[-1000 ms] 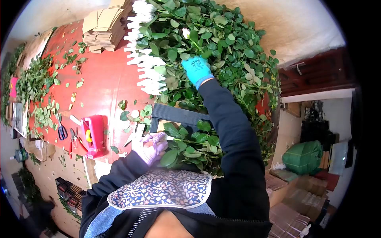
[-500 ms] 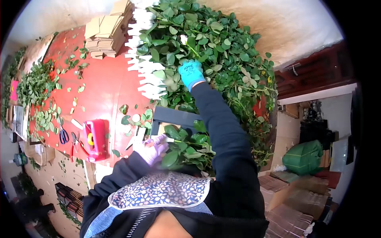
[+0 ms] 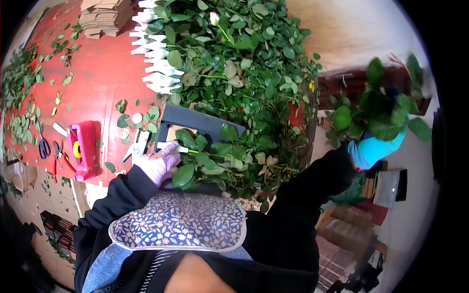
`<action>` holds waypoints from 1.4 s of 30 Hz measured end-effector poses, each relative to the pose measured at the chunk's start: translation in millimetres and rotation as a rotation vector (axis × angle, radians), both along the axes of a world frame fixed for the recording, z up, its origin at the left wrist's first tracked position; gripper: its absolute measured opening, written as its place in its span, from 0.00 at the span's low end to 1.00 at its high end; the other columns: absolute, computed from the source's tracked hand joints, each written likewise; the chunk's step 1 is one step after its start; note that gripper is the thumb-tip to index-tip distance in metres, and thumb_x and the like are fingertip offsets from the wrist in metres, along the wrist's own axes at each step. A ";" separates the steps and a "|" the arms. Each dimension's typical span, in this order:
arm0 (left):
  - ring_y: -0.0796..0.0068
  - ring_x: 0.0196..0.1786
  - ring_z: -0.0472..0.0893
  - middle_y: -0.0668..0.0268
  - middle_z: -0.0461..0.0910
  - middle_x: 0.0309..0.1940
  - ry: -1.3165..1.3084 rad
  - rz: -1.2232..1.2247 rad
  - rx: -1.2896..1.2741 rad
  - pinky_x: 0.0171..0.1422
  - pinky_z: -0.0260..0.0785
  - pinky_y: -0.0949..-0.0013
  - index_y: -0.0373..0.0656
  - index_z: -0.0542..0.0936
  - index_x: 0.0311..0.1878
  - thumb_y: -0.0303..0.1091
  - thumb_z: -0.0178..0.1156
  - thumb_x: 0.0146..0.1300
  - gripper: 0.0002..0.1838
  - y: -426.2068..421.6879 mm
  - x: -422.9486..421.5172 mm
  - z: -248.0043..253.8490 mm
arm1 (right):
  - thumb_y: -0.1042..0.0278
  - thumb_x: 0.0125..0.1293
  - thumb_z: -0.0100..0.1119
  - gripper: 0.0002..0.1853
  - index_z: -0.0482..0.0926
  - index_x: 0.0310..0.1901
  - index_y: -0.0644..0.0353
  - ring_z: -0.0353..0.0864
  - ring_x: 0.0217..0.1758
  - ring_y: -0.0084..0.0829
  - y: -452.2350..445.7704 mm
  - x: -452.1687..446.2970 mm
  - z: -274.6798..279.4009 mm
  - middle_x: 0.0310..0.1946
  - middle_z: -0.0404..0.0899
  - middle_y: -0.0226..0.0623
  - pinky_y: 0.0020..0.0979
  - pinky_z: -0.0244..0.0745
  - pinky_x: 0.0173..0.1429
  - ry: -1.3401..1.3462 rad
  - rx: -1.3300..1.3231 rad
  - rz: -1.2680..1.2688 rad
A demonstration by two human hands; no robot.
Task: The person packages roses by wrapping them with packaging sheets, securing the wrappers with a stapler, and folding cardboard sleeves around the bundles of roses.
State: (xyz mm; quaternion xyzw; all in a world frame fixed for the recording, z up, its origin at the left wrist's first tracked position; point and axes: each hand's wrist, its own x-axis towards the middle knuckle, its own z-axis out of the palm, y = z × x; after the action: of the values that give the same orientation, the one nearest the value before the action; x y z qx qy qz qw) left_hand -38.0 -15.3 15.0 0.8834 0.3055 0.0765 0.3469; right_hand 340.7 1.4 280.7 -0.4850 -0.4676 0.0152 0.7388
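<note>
My left hand (image 3: 159,163), in a purple glove, is at the near left corner of a dark ridged tray (image 3: 195,123). Its fingers are closed around the white-wrapped head of a rose (image 3: 181,148), whose leafy stem stretches right across the tray. Far out to the right, my right hand (image 3: 378,147), in a turquoise glove, is raised off the table and closed on a leafy rose stem (image 3: 373,105); leaves hide its fingertips. Beyond the tray lies a big pile of leafy roses (image 3: 244,63), their white-wrapped heads (image 3: 159,66) lined up along the left side.
On the red table (image 3: 93,93) are a pink tape dispenser (image 3: 84,151), red-handled pliers (image 3: 61,160), scissors (image 3: 44,148), and loose leaves. A stack of cardboard pieces (image 3: 103,19) stands at the back. Flattened cardboard (image 3: 337,244) lies on the floor to the right.
My right hand has moved from the rose pile far out to the right and now has a leafy stem in it. My left hand stays by the tray's corner. The view has shifted.
</note>
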 end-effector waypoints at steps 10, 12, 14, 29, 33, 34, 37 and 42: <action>0.68 0.42 0.84 0.64 0.72 0.65 0.127 0.036 0.059 0.43 0.79 0.68 0.53 0.77 0.58 0.39 0.63 0.57 0.23 -1.5 1.4 -3.8 | 0.70 0.53 0.57 0.13 0.75 0.43 0.54 0.81 0.29 0.38 -41.7 -123.1 -223.5 0.28 0.76 0.36 0.39 0.74 0.32 -1.424 -1.084 0.433; 0.66 0.48 0.83 0.63 0.69 0.68 0.191 -0.037 0.060 0.45 0.80 0.68 0.52 0.77 0.60 0.39 0.67 0.54 0.27 -1.8 3.5 8.1 | 0.70 0.52 0.59 0.16 0.76 0.45 0.55 0.80 0.30 0.41 -51.4 -115.4 -249.7 0.29 0.77 0.37 0.41 0.75 0.35 -1.325 -1.251 0.436; 0.66 0.49 0.83 0.63 0.68 0.68 0.159 -0.034 0.059 0.46 0.80 0.68 0.52 0.77 0.61 0.38 0.67 0.54 0.28 -2.1 1.8 4.4 | 0.71 0.52 0.59 0.16 0.76 0.45 0.55 0.80 0.29 0.41 -56.0 -106.9 -253.4 0.29 0.77 0.37 0.41 0.75 0.34 -1.337 -1.231 0.436; 0.60 0.51 0.82 0.60 0.72 0.65 0.072 -0.122 -0.096 0.52 0.78 0.64 0.49 0.77 0.60 0.32 0.66 0.54 0.27 22.9 -4.5 19.9 | 0.68 0.56 0.55 0.16 0.74 0.48 0.50 0.80 0.30 0.36 -74.8 -116.3 -252.5 0.33 0.76 0.35 0.40 0.72 0.34 -1.475 -1.286 0.428; 0.58 0.53 0.82 0.54 0.66 0.68 -0.042 -0.110 0.094 0.53 0.77 0.64 0.46 0.74 0.62 0.31 0.69 0.48 0.33 31.7 3.8 13.4 | 0.70 0.59 0.52 0.12 0.74 0.45 0.57 0.80 0.29 0.38 -77.7 -111.8 -244.5 0.30 0.75 0.35 0.38 0.73 0.29 -1.470 -1.144 0.474; 0.57 0.54 0.80 0.52 0.64 0.69 0.006 -0.117 0.017 0.54 0.77 0.64 0.47 0.73 0.64 0.32 0.69 0.48 0.35 31.0 5.4 7.9 | 0.70 0.58 0.52 0.12 0.74 0.45 0.56 0.80 0.30 0.37 -78.7 -113.7 -239.7 0.32 0.76 0.35 0.39 0.72 0.33 -1.539 -1.194 0.443; 0.55 0.58 0.79 0.51 0.63 0.70 0.105 -0.131 -0.080 0.55 0.77 0.64 0.49 0.72 0.66 0.34 0.69 0.49 0.36 31.5 6.4 3.8 | 0.65 0.60 0.52 0.10 0.74 0.44 0.55 0.80 0.30 0.36 -70.9 -108.0 -215.9 0.31 0.77 0.33 0.37 0.72 0.36 -1.417 -1.088 0.436; 0.56 0.51 0.82 0.53 0.64 0.69 0.103 -0.118 -0.027 0.53 0.77 0.61 0.50 0.73 0.63 0.36 0.69 0.49 0.34 29.9 5.9 6.4 | 0.58 0.66 0.56 0.12 0.76 0.37 0.59 0.82 0.31 0.44 33.1 -66.0 -131.7 0.28 0.81 0.40 0.43 0.74 0.32 -1.084 -0.869 0.124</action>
State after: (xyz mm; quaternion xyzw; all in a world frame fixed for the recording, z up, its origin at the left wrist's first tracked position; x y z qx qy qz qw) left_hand -32.1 14.6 21.4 0.8979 0.2713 0.0061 0.3467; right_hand 274.7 34.5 149.1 -0.6483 -0.7488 -0.0014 0.1381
